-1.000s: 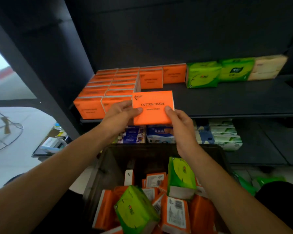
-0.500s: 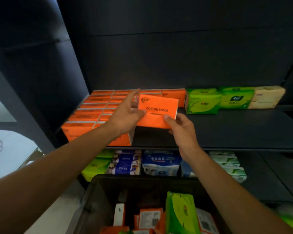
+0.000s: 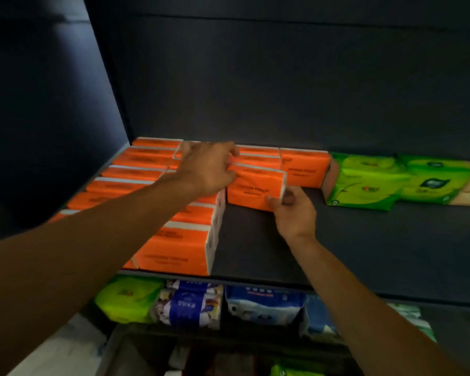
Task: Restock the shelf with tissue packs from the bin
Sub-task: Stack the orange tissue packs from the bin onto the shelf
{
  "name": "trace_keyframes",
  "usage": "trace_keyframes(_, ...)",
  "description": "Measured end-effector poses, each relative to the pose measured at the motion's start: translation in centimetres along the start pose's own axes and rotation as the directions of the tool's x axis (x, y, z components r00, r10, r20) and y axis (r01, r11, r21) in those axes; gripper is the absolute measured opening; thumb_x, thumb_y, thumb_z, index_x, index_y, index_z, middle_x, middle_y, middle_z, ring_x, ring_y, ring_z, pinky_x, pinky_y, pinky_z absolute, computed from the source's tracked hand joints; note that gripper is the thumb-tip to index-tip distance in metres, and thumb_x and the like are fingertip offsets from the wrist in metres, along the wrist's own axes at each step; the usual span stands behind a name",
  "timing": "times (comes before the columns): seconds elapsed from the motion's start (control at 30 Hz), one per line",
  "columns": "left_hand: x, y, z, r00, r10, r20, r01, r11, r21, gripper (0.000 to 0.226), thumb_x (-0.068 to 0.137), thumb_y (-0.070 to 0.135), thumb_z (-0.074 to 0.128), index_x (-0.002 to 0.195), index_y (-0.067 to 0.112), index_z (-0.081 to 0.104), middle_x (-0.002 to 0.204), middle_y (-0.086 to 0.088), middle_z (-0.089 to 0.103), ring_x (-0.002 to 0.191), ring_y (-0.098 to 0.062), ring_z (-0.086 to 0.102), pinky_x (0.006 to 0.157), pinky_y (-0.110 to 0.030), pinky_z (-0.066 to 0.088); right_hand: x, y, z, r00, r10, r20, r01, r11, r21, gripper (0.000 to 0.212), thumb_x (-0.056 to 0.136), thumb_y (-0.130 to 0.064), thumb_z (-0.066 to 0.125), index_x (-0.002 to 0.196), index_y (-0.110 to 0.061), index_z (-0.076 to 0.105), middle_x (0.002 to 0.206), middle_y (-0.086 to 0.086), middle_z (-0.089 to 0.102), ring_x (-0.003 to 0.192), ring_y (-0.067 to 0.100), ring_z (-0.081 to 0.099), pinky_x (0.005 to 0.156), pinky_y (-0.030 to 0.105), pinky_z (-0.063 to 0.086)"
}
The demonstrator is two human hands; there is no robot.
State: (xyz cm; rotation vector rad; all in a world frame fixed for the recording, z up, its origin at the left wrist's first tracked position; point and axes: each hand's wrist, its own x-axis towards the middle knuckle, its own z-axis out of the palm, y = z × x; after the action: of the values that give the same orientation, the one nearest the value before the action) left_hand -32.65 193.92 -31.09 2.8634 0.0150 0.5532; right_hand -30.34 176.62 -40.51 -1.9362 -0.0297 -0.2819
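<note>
**Orange pack on the shelf, both hands on it**

At the centre of the frame stands one orange tissue pack [image 3: 255,187] on the dark shelf [image 3: 364,240]. The left hand [image 3: 209,169] curls over its top left edge and the right hand [image 3: 293,210] pinches its lower right corner. Orange rows [image 3: 136,172] lie left and behind, and green packs [image 3: 364,180] to the right.

Dim, motion-blurred wide-angle view; daylight from the left, edges bowed and dark.

A shop's dark display shelf [image 3: 337,240] carries neat rows of orange tissue packs [image 3: 174,251] and green packs [image 3: 364,183], with blue-wrapped packs [image 3: 263,305] stocked underneath.
</note>
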Motion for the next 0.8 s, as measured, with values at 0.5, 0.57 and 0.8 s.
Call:
trace_keyframes(0.5,0.7,-1.2,1.5,1.000,-0.006,-0.003,0.006,0.998,-0.067,0.017,0.079,0.030,0.065,0.095,0.035,0.066,0.104,0.010,0.065,0.110,-0.013,0.056,0.095,-0.036,0.025,0.4,-0.1,0.0,0.991,0.130,0.029,-0.130,0.991,-0.023,0.022,0.082,-0.026,0.072,0.073,-0.021,0.052,0.079,0.003,0.067,0.077,0.021,0.064,0.076,0.035,0.052)
trace_keyframes(0.57,0.0,-1.1,1.0,0.999,0.012,0.037,-0.008,0.995,-0.095,0.020,0.082,0.031,0.061,0.101,0.035,0.065,0.109,0.008,0.065,0.113,-0.014,0.055,0.096,-0.035,0.026,-0.6,-0.3,-0.8,0.987,0.149,0.065,-0.152,0.987,0.043,0.015,0.085,-0.022,0.066,0.073,-0.020,0.057,0.074,0.005,0.069,0.075,0.022,0.067,0.080,0.045,0.055)
trace_keyframes(0.8,-2.9,1.7,-2.3,0.973,0.105,0.206,-0.046,0.960,-0.275,0.020,0.080,0.029,0.057,0.097,0.034,0.066,0.104,0.007,0.066,0.101,-0.012,0.059,0.098,-0.033,0.043,-4.3,-4.1,-4.0,0.970,0.110,0.218,-0.151,0.971,0.183,0.017,0.093,-0.014,0.057,0.077,-0.014,0.059,0.074,0.004,0.068,0.065,0.016,0.063,0.060,0.029,0.052)
